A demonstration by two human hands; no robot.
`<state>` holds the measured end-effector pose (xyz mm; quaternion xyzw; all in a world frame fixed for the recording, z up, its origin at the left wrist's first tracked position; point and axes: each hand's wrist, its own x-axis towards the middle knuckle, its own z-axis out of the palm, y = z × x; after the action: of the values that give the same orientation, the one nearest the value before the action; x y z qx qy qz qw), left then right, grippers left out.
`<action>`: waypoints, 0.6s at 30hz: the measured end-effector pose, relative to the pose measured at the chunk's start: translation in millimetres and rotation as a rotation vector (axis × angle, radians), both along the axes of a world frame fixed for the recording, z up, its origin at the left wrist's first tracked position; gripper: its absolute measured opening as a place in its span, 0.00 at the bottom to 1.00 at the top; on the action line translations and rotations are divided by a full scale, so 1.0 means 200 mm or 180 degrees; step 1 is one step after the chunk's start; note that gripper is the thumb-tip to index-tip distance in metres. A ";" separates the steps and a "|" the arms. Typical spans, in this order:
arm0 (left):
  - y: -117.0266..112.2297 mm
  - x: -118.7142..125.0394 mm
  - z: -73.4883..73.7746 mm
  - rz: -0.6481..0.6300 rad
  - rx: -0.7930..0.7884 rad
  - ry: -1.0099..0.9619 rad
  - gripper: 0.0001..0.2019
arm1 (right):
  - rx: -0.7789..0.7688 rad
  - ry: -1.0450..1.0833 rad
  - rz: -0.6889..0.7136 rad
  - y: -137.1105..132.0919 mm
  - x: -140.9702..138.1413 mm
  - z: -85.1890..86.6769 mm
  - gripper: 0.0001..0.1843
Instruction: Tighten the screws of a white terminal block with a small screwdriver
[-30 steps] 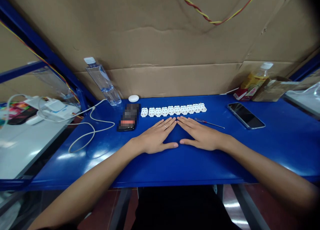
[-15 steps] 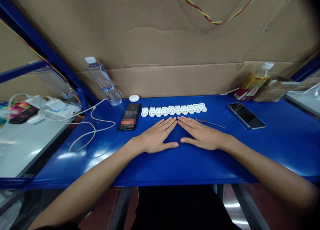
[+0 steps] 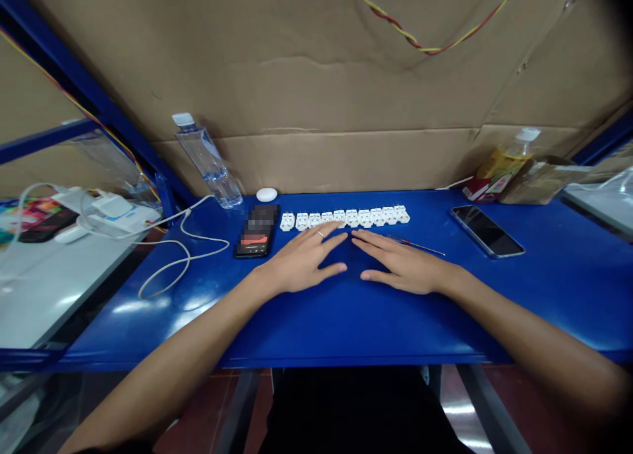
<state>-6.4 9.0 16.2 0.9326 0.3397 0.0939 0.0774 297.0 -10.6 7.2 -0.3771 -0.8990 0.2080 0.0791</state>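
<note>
No readable lettering (bottle label blurred)

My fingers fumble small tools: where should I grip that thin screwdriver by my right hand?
Pinch the small screwdriver by its thicker handle at the left end, coming down from above with your right hand, whose fingertips lie beside it. It lies flat on the blue table, and the slender shaft to the right looks too thin to grip well.

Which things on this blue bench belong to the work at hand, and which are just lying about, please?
Belonging to the work: left hand; right hand; white terminal blocks; small screwdriver.
Lying about: water bottle; phone; white cable.
</note>
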 end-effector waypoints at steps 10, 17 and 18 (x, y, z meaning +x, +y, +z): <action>0.25 -0.34 0.09 0.1160 0.0393 0.0147 0.29 | 0.1461 -0.0070 -0.0618 0.06 0.10 0.07 0.22; 0.26 -0.36 0.09 0.1147 0.0191 0.0443 0.25 | 0.0990 -0.0934 -0.1147 0.07 0.16 0.11 0.16; 0.25 -0.36 0.10 0.1188 0.0149 0.0480 0.25 | 0.0937 -0.0966 -0.1115 0.07 0.16 0.11 0.16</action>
<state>-79.4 59.8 37.0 0.8594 0.5092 0.0444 0.0113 329.8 4.0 28.4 -0.5382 -0.8422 -0.0006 0.0323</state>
